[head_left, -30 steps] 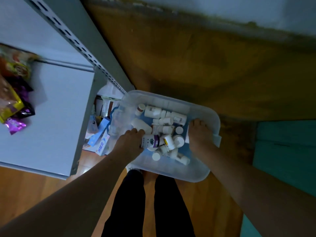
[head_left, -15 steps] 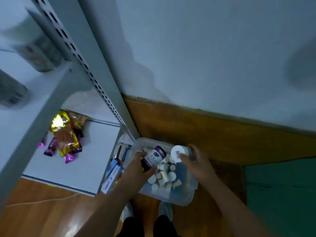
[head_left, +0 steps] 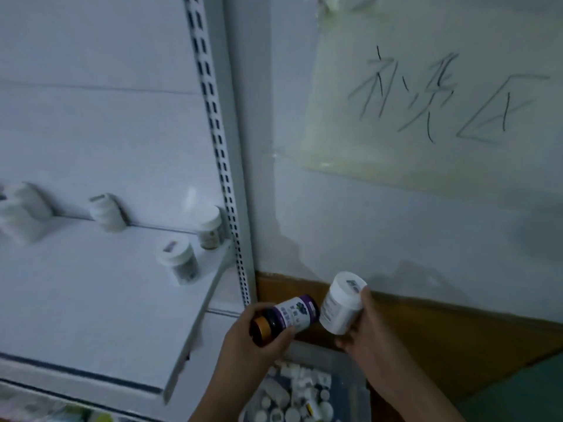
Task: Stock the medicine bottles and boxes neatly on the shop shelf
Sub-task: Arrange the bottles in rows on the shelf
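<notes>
Bottles (head_left: 19, 214) at shelf's (head_left: 91, 300) left edge blurred, cropped.

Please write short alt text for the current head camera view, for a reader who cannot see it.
A person holds a medicine bottle in each hand beside a white shop shelf: a dark bottle with a gold cap in the left hand, a white bottle in the right hand. A few white bottles stand on the shelf, and a clear bin of bottles sits below.
</notes>
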`<act>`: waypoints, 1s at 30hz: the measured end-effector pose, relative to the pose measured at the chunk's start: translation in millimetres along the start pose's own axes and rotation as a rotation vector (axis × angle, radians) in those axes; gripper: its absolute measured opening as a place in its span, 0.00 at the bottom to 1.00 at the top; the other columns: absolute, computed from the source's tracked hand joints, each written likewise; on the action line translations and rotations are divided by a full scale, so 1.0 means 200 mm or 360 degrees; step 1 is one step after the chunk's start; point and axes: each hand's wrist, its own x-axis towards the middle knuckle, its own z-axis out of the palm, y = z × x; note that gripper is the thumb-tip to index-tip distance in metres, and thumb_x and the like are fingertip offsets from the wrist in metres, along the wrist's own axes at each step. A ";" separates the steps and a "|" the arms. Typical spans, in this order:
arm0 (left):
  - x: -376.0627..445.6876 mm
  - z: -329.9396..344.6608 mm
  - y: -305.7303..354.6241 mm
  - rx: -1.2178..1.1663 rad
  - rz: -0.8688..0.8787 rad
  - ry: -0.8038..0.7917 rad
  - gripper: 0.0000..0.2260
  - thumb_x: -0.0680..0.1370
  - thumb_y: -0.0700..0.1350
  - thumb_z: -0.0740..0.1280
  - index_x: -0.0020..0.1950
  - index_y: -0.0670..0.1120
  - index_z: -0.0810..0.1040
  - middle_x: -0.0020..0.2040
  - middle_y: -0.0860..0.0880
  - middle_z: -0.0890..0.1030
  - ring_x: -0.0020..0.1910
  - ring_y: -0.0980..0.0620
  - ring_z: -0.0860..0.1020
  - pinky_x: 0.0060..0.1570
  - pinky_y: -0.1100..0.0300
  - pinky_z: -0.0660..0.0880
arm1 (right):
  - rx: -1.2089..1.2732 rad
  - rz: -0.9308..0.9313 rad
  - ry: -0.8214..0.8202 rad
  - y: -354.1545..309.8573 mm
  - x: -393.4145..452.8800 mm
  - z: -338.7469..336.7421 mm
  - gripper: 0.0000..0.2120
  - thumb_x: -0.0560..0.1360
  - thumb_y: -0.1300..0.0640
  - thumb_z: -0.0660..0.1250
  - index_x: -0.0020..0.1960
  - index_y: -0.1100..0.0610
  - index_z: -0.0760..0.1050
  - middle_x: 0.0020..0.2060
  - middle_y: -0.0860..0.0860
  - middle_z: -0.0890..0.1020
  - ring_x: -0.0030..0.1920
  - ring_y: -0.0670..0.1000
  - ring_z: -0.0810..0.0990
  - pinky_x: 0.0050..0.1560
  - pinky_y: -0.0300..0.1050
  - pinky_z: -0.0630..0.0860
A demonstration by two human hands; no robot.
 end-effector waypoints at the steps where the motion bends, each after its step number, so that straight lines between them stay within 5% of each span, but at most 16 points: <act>1: -0.03 -0.08 0.02 -0.0046 0.0023 0.0029 0.16 0.68 0.50 0.79 0.51 0.56 0.78 0.46 0.57 0.83 0.44 0.62 0.81 0.46 0.62 0.80 | -0.0042 -0.0026 -0.0061 -0.01 -0.05 0.07 0.32 0.65 0.40 0.67 0.65 0.52 0.69 0.59 0.55 0.78 0.57 0.58 0.77 0.45 0.49 0.72; 4: -0.11 -0.31 0.06 -0.0135 0.0082 0.0123 0.15 0.68 0.45 0.80 0.51 0.53 0.80 0.44 0.56 0.84 0.43 0.60 0.82 0.42 0.66 0.78 | -0.0443 -0.0183 -0.0192 0.04 -0.16 0.25 0.31 0.62 0.49 0.79 0.62 0.47 0.72 0.57 0.52 0.81 0.57 0.55 0.79 0.51 0.50 0.76; 8: -0.23 -0.61 0.08 -0.0220 0.0093 0.0210 0.12 0.69 0.38 0.78 0.49 0.47 0.81 0.41 0.54 0.85 0.38 0.61 0.82 0.37 0.70 0.76 | -0.0592 -0.0313 -0.0192 0.13 -0.25 0.48 0.28 0.55 0.48 0.78 0.53 0.42 0.73 0.55 0.45 0.81 0.57 0.50 0.79 0.58 0.51 0.77; 12: -0.33 -0.92 0.00 -0.0293 0.0010 0.0436 0.10 0.70 0.41 0.78 0.48 0.49 0.82 0.41 0.52 0.85 0.39 0.59 0.82 0.37 0.66 0.76 | -0.0781 -0.0480 -0.0187 0.22 -0.28 0.69 0.29 0.61 0.47 0.79 0.59 0.44 0.73 0.57 0.45 0.81 0.58 0.47 0.79 0.67 0.51 0.72; 15: -0.39 -1.13 -0.07 -0.0309 -0.0090 0.0617 0.08 0.70 0.46 0.78 0.46 0.49 0.82 0.39 0.50 0.85 0.42 0.50 0.83 0.40 0.59 0.77 | -0.0871 -0.0590 -0.0209 0.29 -0.29 0.86 0.23 0.68 0.53 0.78 0.59 0.46 0.74 0.55 0.43 0.82 0.54 0.42 0.80 0.56 0.41 0.74; 18: -0.41 -1.29 -0.12 -0.0349 -0.0145 0.0774 0.07 0.70 0.45 0.78 0.43 0.47 0.82 0.39 0.50 0.84 0.43 0.53 0.81 0.41 0.61 0.74 | -0.0994 -0.0769 -0.0220 0.33 -0.29 1.01 0.19 0.69 0.53 0.78 0.56 0.45 0.76 0.52 0.42 0.83 0.51 0.41 0.80 0.44 0.33 0.74; 22: -0.35 -1.42 -0.17 -0.0293 -0.0164 0.0826 0.09 0.70 0.47 0.78 0.47 0.48 0.82 0.44 0.50 0.84 0.46 0.54 0.80 0.48 0.55 0.73 | -0.1155 -0.0953 -0.0235 0.27 -0.29 1.16 0.21 0.70 0.50 0.77 0.58 0.41 0.72 0.53 0.40 0.80 0.51 0.41 0.79 0.47 0.35 0.74; 26: -0.20 -1.47 -0.19 -0.0133 -0.0063 0.0827 0.12 0.70 0.48 0.78 0.49 0.48 0.79 0.45 0.47 0.81 0.46 0.51 0.79 0.42 0.59 0.72 | -0.1193 -0.1165 -0.0260 0.13 -0.19 1.31 0.25 0.70 0.54 0.77 0.59 0.39 0.68 0.54 0.38 0.79 0.51 0.38 0.79 0.46 0.29 0.75; 30: 0.00 -1.49 -0.17 0.0015 0.0064 0.0769 0.12 0.69 0.46 0.78 0.46 0.50 0.77 0.46 0.48 0.78 0.46 0.53 0.78 0.40 0.62 0.72 | -0.1347 -0.1295 -0.0279 -0.01 -0.01 1.44 0.28 0.68 0.53 0.77 0.60 0.39 0.67 0.54 0.41 0.78 0.51 0.44 0.79 0.50 0.43 0.80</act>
